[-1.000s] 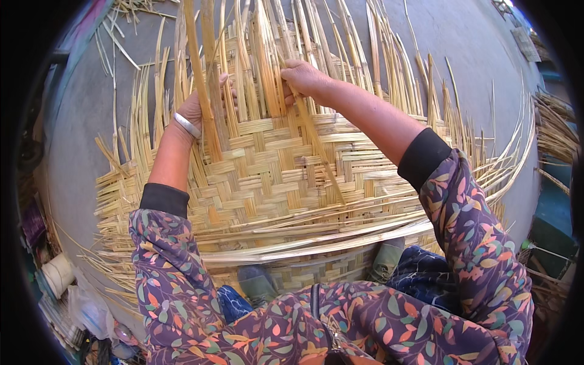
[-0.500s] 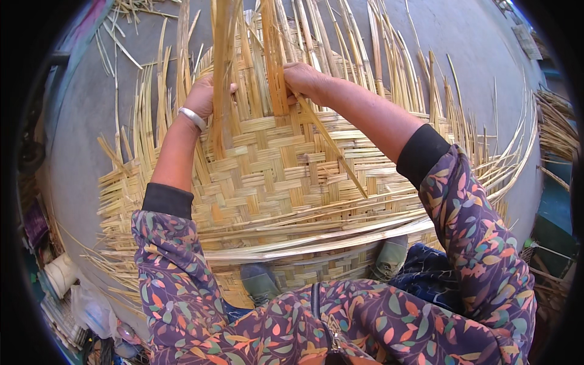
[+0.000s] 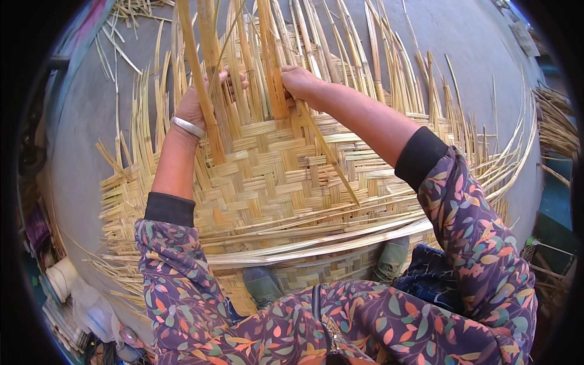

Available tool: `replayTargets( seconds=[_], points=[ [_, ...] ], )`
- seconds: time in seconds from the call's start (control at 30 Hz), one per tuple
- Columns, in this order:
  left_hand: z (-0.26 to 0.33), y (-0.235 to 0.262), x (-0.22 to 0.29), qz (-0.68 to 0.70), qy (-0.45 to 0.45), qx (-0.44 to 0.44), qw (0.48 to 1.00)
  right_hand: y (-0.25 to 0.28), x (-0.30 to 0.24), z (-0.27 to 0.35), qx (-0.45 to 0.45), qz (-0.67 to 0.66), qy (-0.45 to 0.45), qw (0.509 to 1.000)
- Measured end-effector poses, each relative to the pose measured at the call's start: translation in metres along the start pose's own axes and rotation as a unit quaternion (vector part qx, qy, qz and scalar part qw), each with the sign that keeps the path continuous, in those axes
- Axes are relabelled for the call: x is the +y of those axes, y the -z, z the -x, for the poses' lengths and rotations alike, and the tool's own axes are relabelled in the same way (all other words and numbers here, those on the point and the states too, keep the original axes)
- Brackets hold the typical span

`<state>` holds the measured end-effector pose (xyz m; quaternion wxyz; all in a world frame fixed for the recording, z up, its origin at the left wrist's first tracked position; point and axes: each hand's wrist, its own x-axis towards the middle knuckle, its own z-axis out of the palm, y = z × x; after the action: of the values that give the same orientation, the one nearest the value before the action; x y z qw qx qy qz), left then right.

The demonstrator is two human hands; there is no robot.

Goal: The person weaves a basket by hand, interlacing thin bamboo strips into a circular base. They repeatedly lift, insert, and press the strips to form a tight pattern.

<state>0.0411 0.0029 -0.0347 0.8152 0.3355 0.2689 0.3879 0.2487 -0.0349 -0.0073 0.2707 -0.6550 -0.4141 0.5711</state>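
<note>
Head view: a wide woven bamboo mat (image 3: 274,176) lies across the grey floor (image 3: 91,140) in front of the person, its checkered weave filling the middle of the picture; loose bamboo strips (image 3: 377,55) fan out from its far edge and stand up unwoven. The left hand (image 3: 204,100) sits at the far part of the weave, fingers curled round a bundle of upright strips (image 3: 207,67) (a silver bangle (image 3: 187,126) rings the wrist just below); the grip looks closed, though the strips hide most of the fingertips. The right hand (image 3: 301,84) rests just beside it, fingers bent down and pinching another upright strip (image 3: 271,55) where it meets the woven rows; how tight the hold is cannot be told. One thin strip (image 3: 331,155) slants across the mat under the right forearm. Both arms wear floral sleeves (image 3: 474,243) with dark cuffs; two green shoes (image 3: 389,258) press on the mat's near edge; at the lower left lie a white cup (image 3: 61,277) and clear plastic bottles (image 3: 97,313).
</note>
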Motion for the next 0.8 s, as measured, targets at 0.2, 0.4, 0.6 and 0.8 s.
replayTargets(
  seconds=[0.2, 0.4, 0.6, 0.8],
  points=[
    [-0.005, -0.006, 0.007, 0.029, 0.038, -0.050, 0.998, 0.006, -0.002, -0.007, -0.032, 0.000, -0.018, 0.999],
    [-0.016, 0.005, 0.004, 0.016, 0.101, -0.047, 0.994, 0.005, 0.001, -0.001, -0.024, -0.036, -0.004, 0.999],
    [-0.025, 0.004, 0.002, -0.028, 0.166, -0.019, 0.986, -0.001, 0.012, 0.007, -0.018, -0.073, 0.052, 0.996],
    [-0.038, -0.002, 0.004, -0.079, 0.228, -0.049, 0.969, -0.004, 0.035, -0.014, 0.086, 0.021, 0.112, 0.990]
  ],
)
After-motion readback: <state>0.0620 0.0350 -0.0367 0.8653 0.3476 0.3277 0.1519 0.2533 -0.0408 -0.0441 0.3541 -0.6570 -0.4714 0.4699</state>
